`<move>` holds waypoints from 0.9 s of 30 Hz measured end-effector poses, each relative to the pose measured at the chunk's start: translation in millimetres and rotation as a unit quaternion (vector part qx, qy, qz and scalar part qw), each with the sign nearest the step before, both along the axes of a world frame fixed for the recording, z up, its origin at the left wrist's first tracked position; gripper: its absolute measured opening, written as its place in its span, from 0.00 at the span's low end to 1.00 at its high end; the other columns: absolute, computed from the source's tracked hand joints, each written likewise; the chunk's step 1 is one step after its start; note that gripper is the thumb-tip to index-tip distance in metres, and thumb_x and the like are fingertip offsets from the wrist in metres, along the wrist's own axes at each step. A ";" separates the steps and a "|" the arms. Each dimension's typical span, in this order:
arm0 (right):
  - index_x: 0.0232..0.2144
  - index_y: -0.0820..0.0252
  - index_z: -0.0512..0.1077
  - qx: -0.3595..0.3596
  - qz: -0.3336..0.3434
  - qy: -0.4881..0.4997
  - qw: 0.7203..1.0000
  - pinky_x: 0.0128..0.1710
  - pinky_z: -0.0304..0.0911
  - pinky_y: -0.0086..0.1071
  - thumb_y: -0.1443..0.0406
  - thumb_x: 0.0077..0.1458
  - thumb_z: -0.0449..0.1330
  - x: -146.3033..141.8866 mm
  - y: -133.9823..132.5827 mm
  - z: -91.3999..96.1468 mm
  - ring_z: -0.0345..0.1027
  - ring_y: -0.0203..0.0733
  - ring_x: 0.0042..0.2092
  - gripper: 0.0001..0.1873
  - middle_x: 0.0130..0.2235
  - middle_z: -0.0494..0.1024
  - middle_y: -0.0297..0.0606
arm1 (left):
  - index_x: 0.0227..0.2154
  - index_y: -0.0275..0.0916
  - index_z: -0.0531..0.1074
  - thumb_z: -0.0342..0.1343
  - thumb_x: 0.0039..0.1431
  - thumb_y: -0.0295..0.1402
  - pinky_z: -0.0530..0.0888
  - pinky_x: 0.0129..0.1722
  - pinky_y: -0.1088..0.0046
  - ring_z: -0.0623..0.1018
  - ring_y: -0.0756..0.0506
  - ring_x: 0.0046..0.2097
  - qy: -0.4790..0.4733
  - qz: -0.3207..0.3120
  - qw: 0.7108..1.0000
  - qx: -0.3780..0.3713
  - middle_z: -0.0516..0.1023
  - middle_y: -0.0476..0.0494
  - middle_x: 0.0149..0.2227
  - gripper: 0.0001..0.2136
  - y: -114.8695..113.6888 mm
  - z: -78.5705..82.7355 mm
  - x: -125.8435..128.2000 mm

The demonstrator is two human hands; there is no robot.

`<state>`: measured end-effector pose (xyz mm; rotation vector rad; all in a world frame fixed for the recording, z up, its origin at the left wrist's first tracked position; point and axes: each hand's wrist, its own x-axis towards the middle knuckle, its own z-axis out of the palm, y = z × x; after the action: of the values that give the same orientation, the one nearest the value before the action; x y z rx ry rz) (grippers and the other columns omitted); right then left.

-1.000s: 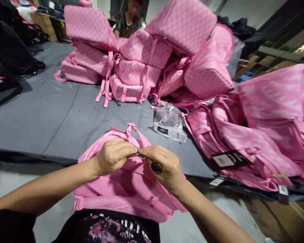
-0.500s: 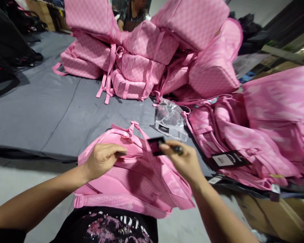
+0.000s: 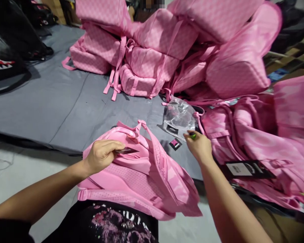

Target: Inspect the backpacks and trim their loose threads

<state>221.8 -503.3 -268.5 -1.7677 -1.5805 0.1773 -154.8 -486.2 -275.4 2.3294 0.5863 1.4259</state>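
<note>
A pink backpack (image 3: 142, 175) lies back-up against my body at the near edge of the grey table. My left hand (image 3: 101, 155) rests on its top with fingers curled, pinching a dark flat tag (image 3: 128, 151). My right hand (image 3: 199, 146) is stretched out to the right over the table, closed on a small tool with a green tip (image 3: 192, 135). A small black and pink tag (image 3: 175, 143) lies on the grey surface just left of that hand, apart from it.
A crumpled clear plastic bag (image 3: 178, 116) lies beyond the right hand. Stuffed pink checkered backpacks (image 3: 167, 50) are piled at the back, flat pink ones with black hang tags (image 3: 255, 145) at the right. Dark bags (image 3: 7, 57) sit far left. Grey table covering (image 3: 53, 108) spreads left.
My right hand left the backpack's top and swung right with the small tag, which now lies on the table. My left hand stays on the backpack. The view shifted left.
</note>
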 end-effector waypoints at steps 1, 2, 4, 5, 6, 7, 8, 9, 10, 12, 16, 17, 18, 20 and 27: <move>0.34 0.53 0.78 0.000 0.018 -0.004 1.000 0.31 0.70 0.38 0.61 0.61 0.59 -20.3 -11.7 10.6 0.75 0.45 0.31 0.07 0.28 0.79 0.38 | 0.36 0.36 0.76 0.49 0.53 0.13 0.82 0.39 0.77 0.84 0.50 0.37 0.001 0.002 1.000 0.000 0.84 0.46 0.33 0.16 -0.3 -0.4 2.7; 0.41 0.52 0.78 0.010 0.060 -0.003 0.998 0.35 0.71 0.38 0.63 0.62 0.59 -44.0 -23.8 21.0 0.77 0.46 0.37 0.08 0.36 0.82 0.40 | 0.35 0.36 0.76 0.50 0.53 0.13 0.81 0.38 0.78 0.84 0.50 0.36 0.001 0.000 1.000 0.001 0.84 0.47 0.33 0.15 -0.9 -0.8 6.3; 0.49 0.54 0.76 0.033 0.260 -0.009 0.965 0.48 0.72 0.42 0.67 0.61 0.61 -93.6 -44.1 38.5 0.75 0.48 0.50 0.14 0.48 0.81 0.42 | 0.35 0.35 0.76 0.51 0.55 0.13 0.81 0.38 0.78 0.84 0.50 0.36 -0.002 -0.008 1.000 0.006 0.84 0.46 0.33 0.13 -3.4 -2.0 13.8; 0.47 0.55 0.76 0.049 0.315 -0.023 0.947 0.46 0.72 0.41 0.70 0.61 0.59 -115.0 -50.8 44.6 0.76 0.46 0.48 0.13 0.46 0.82 0.41 | 0.36 0.35 0.75 0.51 0.56 0.14 0.81 0.39 0.78 0.84 0.50 0.37 -0.005 -0.014 1.000 0.008 0.84 0.47 0.33 0.13 -4.9 -2.6 16.1; 0.44 0.57 0.76 0.058 0.337 -0.052 0.938 0.43 0.71 0.38 0.74 0.60 0.57 -131.6 -54.8 48.6 0.76 0.44 0.44 0.14 0.42 0.82 0.41 | 0.37 0.36 0.75 0.52 0.57 0.15 0.81 0.39 0.78 0.84 0.50 0.37 -0.003 -0.017 1.000 0.008 0.84 0.47 0.34 0.12 -6.5 -3.2 16.4; 0.41 0.58 0.76 0.066 0.334 -0.081 0.937 0.39 0.70 0.36 0.76 0.59 0.55 -142.7 -56.4 50.7 0.75 0.42 0.41 0.14 0.39 0.82 0.40 | 0.39 0.36 0.75 0.54 0.59 0.17 0.81 0.40 0.76 0.84 0.50 0.38 0.004 -0.014 1.000 0.005 0.84 0.46 0.35 0.11 -8.0 -4.2 14.2; 0.38 0.59 0.75 0.074 0.306 -0.108 0.943 0.36 0.68 0.34 0.78 0.57 0.54 -148.3 -55.9 51.2 0.74 0.41 0.37 0.14 0.35 0.81 0.38 | 0.41 0.37 0.75 0.57 0.61 0.21 0.81 0.41 0.74 0.83 0.49 0.39 0.015 -0.006 1.000 0.000 0.84 0.45 0.36 0.08 -9.3 -5.4 9.4; 0.36 0.59 0.74 0.080 0.270 -0.131 0.950 0.34 0.67 0.32 0.79 0.56 0.53 -149.5 -54.1 50.4 0.73 0.40 0.35 0.14 0.33 0.80 0.37 | 0.44 0.37 0.74 0.59 0.62 0.25 0.81 0.43 0.72 0.83 0.48 0.41 0.027 0.010 1.000 -0.005 0.83 0.44 0.38 0.08 -10.5 -7.2 2.3; 0.34 0.59 0.73 0.086 0.241 -0.146 0.956 0.33 0.65 0.32 0.79 0.55 0.54 -147.9 -51.3 48.6 0.72 0.40 0.33 0.14 0.31 0.79 0.37 | 0.47 0.37 0.73 0.61 0.62 0.30 0.80 0.46 0.68 0.82 0.46 0.44 0.037 0.033 0.999 -0.004 0.83 0.42 0.40 0.11 -11.8 -9.7 -6.4; 0.34 0.58 0.70 0.089 0.225 -0.159 0.957 0.33 0.64 0.31 0.79 0.54 0.54 -143.0 -45.2 43.1 0.71 0.39 0.32 0.12 0.30 0.77 0.36 | 0.53 0.37 0.70 0.64 0.61 0.37 0.77 0.55 0.58 0.78 0.41 0.53 0.058 0.107 0.993 0.003 0.80 0.36 0.47 0.19 -14.8 -16.9 -24.9; 0.36 0.59 0.70 0.011 0.262 -0.194 0.945 0.33 0.64 0.31 0.79 0.53 0.52 -151.3 -38.6 29.2 0.72 0.41 0.34 0.14 0.33 0.78 0.38 | 0.65 0.39 0.57 0.62 0.60 0.46 0.70 0.62 0.49 0.69 0.34 0.64 0.151 0.193 0.967 -0.062 0.70 0.30 0.61 0.35 -23.3 -38.5 -46.6; 0.37 0.59 0.71 -0.024 0.267 -0.204 0.942 0.34 0.64 0.31 0.79 0.52 0.52 -156.7 -37.8 25.7 0.73 0.41 0.36 0.15 0.34 0.79 0.39 | 0.68 0.39 0.53 0.61 0.61 0.46 0.72 0.61 0.50 0.70 0.34 0.64 0.178 0.189 0.962 -0.086 0.69 0.29 0.62 0.37 -25.5 -44.2 -47.9; 0.38 0.59 0.71 -0.059 0.271 -0.212 0.937 0.35 0.65 0.31 0.80 0.51 0.53 -162.1 -36.8 22.4 0.73 0.42 0.37 0.16 0.36 0.79 0.39 | 0.69 0.39 0.49 0.60 0.62 0.46 0.73 0.60 0.52 0.71 0.35 0.63 0.196 0.183 0.958 -0.100 0.69 0.29 0.63 0.39 -27.6 -49.5 -48.3; 0.40 0.60 0.72 -0.131 0.282 -0.206 0.928 0.38 0.65 0.32 0.81 0.48 0.54 -171.0 -34.3 16.7 0.74 0.43 0.41 0.20 0.39 0.80 0.41 | 0.71 0.38 0.46 0.59 0.62 0.45 0.73 0.61 0.54 0.71 0.35 0.64 0.207 0.179 0.956 -0.101 0.67 0.28 0.64 0.41 -30.5 -57.8 -47.7; 0.39 0.62 0.77 -0.258 0.310 -0.195 0.894 0.36 0.57 0.31 0.76 0.55 0.59 -186.1 -13.0 4.9 0.72 0.41 0.37 0.11 0.37 0.81 0.40 | 0.71 0.40 0.46 0.61 0.62 0.42 0.71 0.64 0.58 0.69 0.38 0.65 0.184 0.167 0.964 -0.096 0.67 0.30 0.65 0.40 -25.9 -65.1 -46.8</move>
<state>35.7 -516.3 -263.6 -1.6676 -2.5547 0.6302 -201.5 -512.1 -340.4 2.4279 1.2153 0.9986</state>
